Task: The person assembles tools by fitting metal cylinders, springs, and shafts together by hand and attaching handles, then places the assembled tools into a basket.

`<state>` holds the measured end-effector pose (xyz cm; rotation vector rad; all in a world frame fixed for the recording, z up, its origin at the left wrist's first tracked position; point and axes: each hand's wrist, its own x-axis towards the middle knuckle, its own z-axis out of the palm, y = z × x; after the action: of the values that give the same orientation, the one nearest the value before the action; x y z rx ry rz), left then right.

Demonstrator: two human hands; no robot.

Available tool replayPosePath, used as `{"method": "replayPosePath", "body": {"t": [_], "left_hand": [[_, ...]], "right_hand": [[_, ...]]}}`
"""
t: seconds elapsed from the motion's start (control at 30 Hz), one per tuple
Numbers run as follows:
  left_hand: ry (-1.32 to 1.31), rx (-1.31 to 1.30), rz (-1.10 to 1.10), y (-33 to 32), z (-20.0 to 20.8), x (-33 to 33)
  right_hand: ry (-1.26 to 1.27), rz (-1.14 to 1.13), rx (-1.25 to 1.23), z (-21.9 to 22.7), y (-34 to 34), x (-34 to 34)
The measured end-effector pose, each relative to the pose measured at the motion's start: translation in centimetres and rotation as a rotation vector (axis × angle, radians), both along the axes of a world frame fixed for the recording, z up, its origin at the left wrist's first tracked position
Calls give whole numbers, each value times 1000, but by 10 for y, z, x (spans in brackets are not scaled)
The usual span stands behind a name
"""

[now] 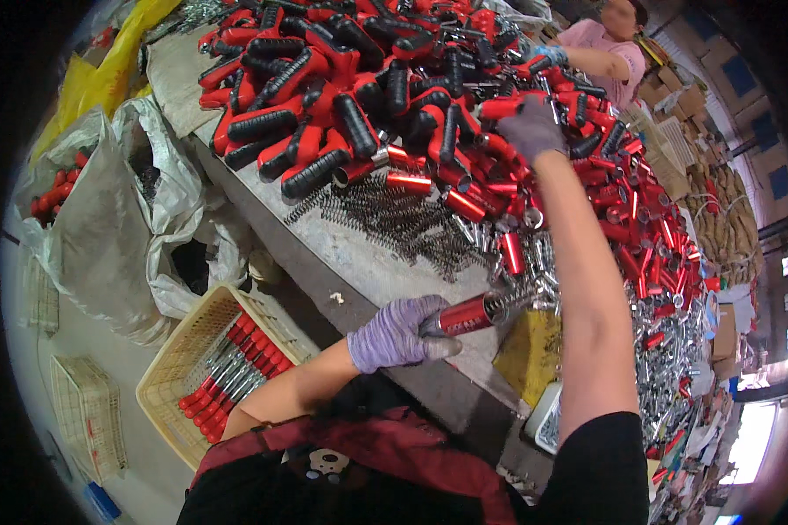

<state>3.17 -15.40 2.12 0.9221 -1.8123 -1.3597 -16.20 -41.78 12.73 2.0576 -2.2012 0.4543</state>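
My left hand [398, 334], in a purple knitted glove, is closed around a shiny red metal tube [466, 317]. A coil spring [497, 305] shows at the tube's open end. Farther off, my right hand [534, 131], in a dark grey glove, reaches into the heap at the far right. Red parts lie right beside it, and its fingertips are too hidden to show whether it grips one. Red and black pistol-shaped handles [315, 96] are piled to its left. Loose dark springs [385, 214] spread over the table between my hands. Red tubes [617, 232] lie heaped beyond my right forearm.
A cream plastic basket [171, 372] with red-ended metal pieces [236, 372] stands left of me. White sacks [105, 236] stand beyond it. Small silver parts [657, 376] cover the right side, near a yellow piece [530, 354]. Another person [600, 52] works across the pile.
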Motion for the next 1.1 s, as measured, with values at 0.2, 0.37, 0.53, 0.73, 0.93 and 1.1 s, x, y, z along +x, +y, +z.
{"method": "replayPosePath", "body": {"t": [0.2,0.37,0.53,0.73,0.93,1.1], "left_hand": [[-48,64,-76,0,-8,-4],[-123,-31,-240,20,9,-35],[-171,-93,-484,39,18,-78],[-263,-387,-501,61,6,-102],[-164,-645,-226,86,1,-97],[-34,-484,-304,87,-3,-86]], "right_hand": [[-779,402,375,104,228,-67],[-817,369,284,127,338,-86],[338,784,237,116,392,-90],[114,530,284,78,444,-112],[-574,-94,654,76,451,-108],[-452,133,517,72,455,-104]]}}
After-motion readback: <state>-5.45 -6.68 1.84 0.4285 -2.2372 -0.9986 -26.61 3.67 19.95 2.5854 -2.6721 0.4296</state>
